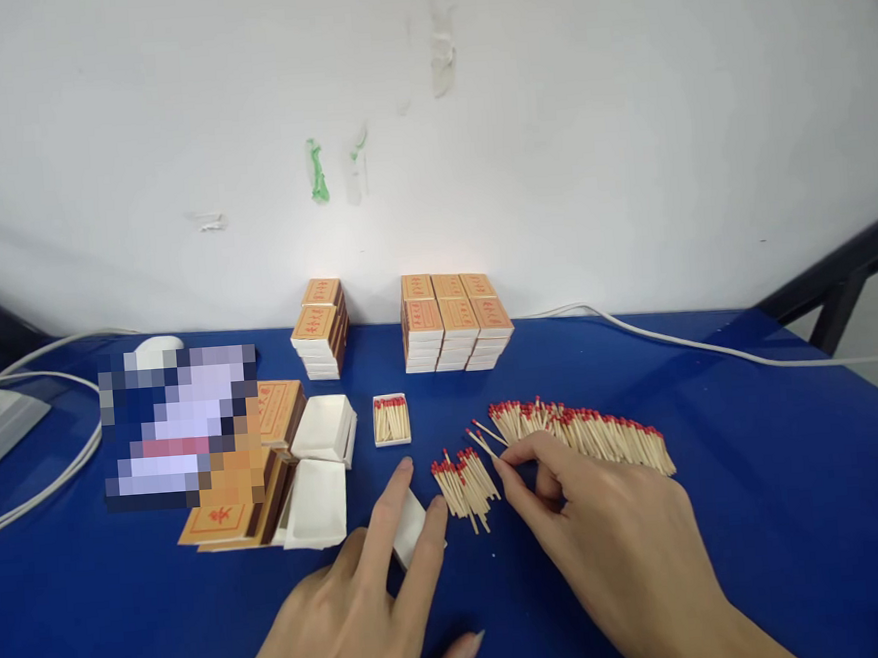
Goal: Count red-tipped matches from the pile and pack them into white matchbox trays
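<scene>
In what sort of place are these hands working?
Probably a simple indoor workplace: a blue tabletop by a marked white wall, with stacked matchboxes and loose matches.

Place: desk-type workspace, exact kind unclear | blue tabletop (796, 494) | tape-marked white wall (621, 136) | white cable (657, 338) | matchbox stacks (459, 318)

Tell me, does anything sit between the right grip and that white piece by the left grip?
Yes: the small bunch of red-tipped matches lies between the right grip and the white piece, and a finger of the left grip crosses the piece's right side.
</scene>
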Action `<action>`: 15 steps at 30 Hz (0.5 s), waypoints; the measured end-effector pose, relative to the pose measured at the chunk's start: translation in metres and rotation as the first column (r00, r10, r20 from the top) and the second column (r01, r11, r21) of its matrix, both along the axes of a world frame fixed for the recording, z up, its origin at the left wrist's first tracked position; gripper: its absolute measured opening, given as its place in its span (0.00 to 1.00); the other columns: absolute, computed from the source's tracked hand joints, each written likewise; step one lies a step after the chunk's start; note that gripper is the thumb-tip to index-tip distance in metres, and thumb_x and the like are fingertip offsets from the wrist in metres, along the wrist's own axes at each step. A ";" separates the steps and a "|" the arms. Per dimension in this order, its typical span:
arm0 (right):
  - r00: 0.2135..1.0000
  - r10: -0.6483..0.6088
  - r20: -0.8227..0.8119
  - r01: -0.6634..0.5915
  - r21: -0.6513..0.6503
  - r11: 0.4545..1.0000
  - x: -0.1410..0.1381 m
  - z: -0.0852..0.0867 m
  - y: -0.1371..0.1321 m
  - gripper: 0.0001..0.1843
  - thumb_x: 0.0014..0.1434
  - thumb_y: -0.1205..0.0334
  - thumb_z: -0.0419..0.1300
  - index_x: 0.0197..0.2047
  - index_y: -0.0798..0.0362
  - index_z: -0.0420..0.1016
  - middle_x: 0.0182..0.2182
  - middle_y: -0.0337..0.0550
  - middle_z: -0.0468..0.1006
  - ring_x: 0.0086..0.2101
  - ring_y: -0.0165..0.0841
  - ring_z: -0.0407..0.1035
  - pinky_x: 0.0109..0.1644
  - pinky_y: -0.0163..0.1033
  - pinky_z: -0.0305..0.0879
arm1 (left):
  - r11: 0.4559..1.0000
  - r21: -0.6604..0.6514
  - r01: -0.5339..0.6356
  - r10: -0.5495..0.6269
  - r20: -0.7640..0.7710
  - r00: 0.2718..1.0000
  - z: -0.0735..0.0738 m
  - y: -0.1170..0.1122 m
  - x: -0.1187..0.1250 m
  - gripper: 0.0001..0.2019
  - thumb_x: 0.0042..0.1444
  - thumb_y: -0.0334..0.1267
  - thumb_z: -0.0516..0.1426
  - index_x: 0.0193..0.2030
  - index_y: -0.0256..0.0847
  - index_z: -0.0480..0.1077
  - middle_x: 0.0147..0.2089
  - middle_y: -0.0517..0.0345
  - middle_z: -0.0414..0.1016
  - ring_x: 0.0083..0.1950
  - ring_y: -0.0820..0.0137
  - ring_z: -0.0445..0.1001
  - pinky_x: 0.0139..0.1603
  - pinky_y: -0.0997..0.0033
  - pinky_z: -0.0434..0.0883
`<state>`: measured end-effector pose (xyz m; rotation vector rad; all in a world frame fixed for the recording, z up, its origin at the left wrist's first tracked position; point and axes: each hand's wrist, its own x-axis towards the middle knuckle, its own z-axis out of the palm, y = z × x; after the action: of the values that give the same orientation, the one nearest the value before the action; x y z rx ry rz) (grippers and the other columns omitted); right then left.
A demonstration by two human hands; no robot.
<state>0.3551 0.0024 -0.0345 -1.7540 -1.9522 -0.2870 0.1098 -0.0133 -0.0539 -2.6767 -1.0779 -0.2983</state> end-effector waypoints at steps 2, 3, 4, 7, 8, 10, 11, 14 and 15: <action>1.000 0.008 -0.003 -0.008 -0.008 1.000 0.000 0.000 0.000 0.19 0.75 0.55 0.53 0.34 0.46 0.79 0.15 0.30 0.72 0.14 0.31 0.71 0.22 0.36 0.49 | 1.000 0.000 0.002 -0.002 0.003 1.000 0.000 0.000 0.000 0.29 0.76 0.49 0.47 0.76 0.34 0.64 0.78 0.21 0.61 0.43 0.57 0.89 0.31 0.64 0.85; 1.000 0.011 -0.004 -0.011 -0.010 1.000 0.000 0.000 0.000 0.19 0.75 0.55 0.53 0.34 0.46 0.79 0.15 0.30 0.72 0.14 0.31 0.71 0.22 0.36 0.50 | 1.000 0.000 -0.001 0.001 0.003 1.000 0.000 0.000 0.000 0.29 0.76 0.49 0.48 0.76 0.35 0.64 0.78 0.21 0.61 0.42 0.58 0.89 0.31 0.65 0.85; 1.000 0.011 -0.004 -0.011 -0.010 1.000 0.000 0.000 0.000 0.19 0.75 0.55 0.53 0.34 0.46 0.79 0.15 0.30 0.72 0.14 0.31 0.71 0.22 0.36 0.50 | 1.000 -0.003 -0.005 0.005 0.001 1.000 0.000 -0.001 0.000 0.30 0.76 0.49 0.49 0.77 0.35 0.63 0.78 0.21 0.61 0.42 0.58 0.89 0.31 0.65 0.85; 1.000 -0.001 0.001 0.001 -0.011 1.000 0.000 -0.001 0.000 0.19 0.75 0.55 0.53 0.34 0.46 0.79 0.14 0.30 0.71 0.14 0.31 0.70 0.21 0.36 0.49 | 1.000 -0.006 -0.007 0.007 -0.001 1.000 0.000 -0.001 0.000 0.30 0.75 0.50 0.50 0.76 0.36 0.63 0.78 0.23 0.61 0.42 0.59 0.89 0.32 0.65 0.85; 1.000 -0.004 0.002 0.004 -0.016 1.000 0.000 -0.001 0.000 0.19 0.75 0.55 0.53 0.34 0.46 0.79 0.14 0.30 0.71 0.14 0.31 0.70 0.21 0.36 0.49 | 1.000 -0.007 -0.007 0.007 -0.002 1.000 0.000 -0.002 0.000 0.30 0.75 0.50 0.50 0.76 0.36 0.63 0.79 0.23 0.61 0.43 0.58 0.89 0.32 0.65 0.85; 1.000 -0.014 0.006 0.014 -0.024 1.000 0.000 -0.001 0.000 0.19 0.75 0.54 0.53 0.34 0.46 0.79 0.14 0.30 0.71 0.14 0.32 0.70 0.21 0.36 0.49 | 1.000 -0.011 -0.001 0.001 -0.004 1.000 -0.001 -0.001 0.000 0.30 0.75 0.50 0.50 0.76 0.35 0.64 0.78 0.22 0.61 0.44 0.57 0.89 0.33 0.65 0.85; 1.000 -0.017 0.007 0.017 -0.026 1.000 0.001 -0.002 0.000 0.19 0.75 0.54 0.53 0.34 0.46 0.79 0.14 0.30 0.71 0.14 0.32 0.70 0.21 0.36 0.49 | 1.000 -0.009 0.000 0.000 -0.002 1.000 -0.001 -0.001 0.000 0.30 0.75 0.50 0.49 0.76 0.35 0.64 0.78 0.22 0.61 0.43 0.58 0.89 0.32 0.65 0.85; 1.000 -0.022 0.006 0.022 -0.028 0.999 0.001 -0.002 0.000 0.19 0.75 0.53 0.53 0.35 0.46 0.79 0.15 0.31 0.71 0.14 0.33 0.71 0.22 0.37 0.49 | 1.000 -0.003 -0.005 0.005 0.000 1.000 -0.002 0.000 0.001 0.30 0.76 0.50 0.48 0.77 0.36 0.63 0.79 0.21 0.61 0.41 0.59 0.89 0.31 0.65 0.85; 1.000 -0.020 0.004 0.021 -0.027 0.999 0.002 -0.003 0.000 0.19 0.76 0.53 0.53 0.35 0.46 0.79 0.15 0.31 0.72 0.14 0.33 0.71 0.22 0.37 0.49 | 1.000 -0.002 -0.006 0.006 -0.002 1.000 -0.002 0.000 0.001 0.30 0.76 0.50 0.48 0.77 0.36 0.63 0.79 0.22 0.61 0.40 0.60 0.88 0.31 0.65 0.85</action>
<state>0.3567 0.0028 -0.0372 -1.7930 -1.9505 -0.2719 0.1107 -0.0131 -0.0560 -2.6744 -1.0855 -0.2934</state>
